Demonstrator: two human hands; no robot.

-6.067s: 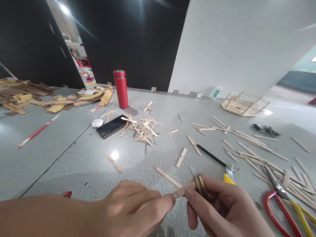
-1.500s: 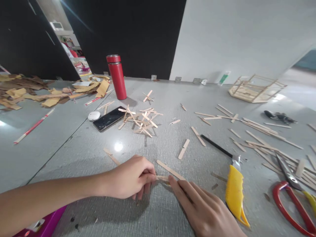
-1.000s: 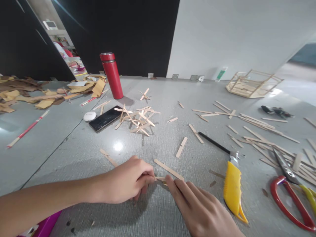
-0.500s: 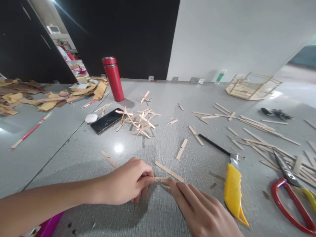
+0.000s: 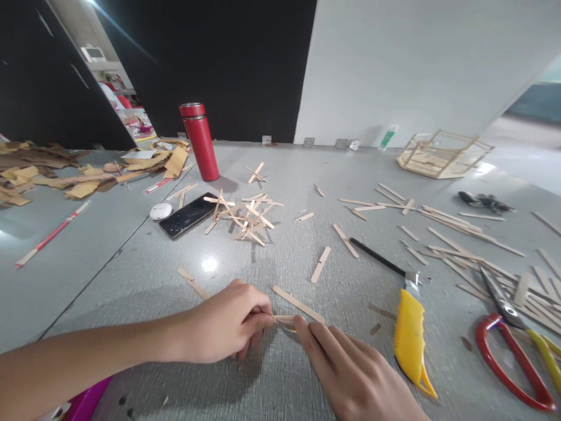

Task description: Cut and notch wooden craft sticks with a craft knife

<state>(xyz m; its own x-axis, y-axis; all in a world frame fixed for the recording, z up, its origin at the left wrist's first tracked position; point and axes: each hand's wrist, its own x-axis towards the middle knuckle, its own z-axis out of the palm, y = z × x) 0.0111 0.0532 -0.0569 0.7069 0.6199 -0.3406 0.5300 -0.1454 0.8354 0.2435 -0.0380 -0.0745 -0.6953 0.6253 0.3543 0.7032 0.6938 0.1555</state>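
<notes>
My left hand (image 5: 228, 321) is closed in a pinch on one end of a short wooden stick (image 5: 284, 320) lying on the grey table (image 5: 284, 257). My right hand (image 5: 355, 374) rests with its fingers stretched out flat, the fingertips pressing on the other end of that stick. A longer loose stick (image 5: 298, 304) lies just beyond the fingertips. The yellow-handled knife (image 5: 409, 339) lies on the table to the right of my right hand.
Red-and-yellow scissors (image 5: 512, 345) lie at the right edge among several long sticks. A heap of sticks (image 5: 245, 216), a black phone (image 5: 188, 215), a white puck (image 5: 160, 211) and a red flask (image 5: 199, 142) stand farther back. A stick frame (image 5: 440, 155) sits far right; cardboard scraps (image 5: 52, 172) far left.
About six seconds ago both hands held the stick and a tool in the air. Now the stick is on the table, the knife lies beside me, and my hands have hardly moved in the last second.
</notes>
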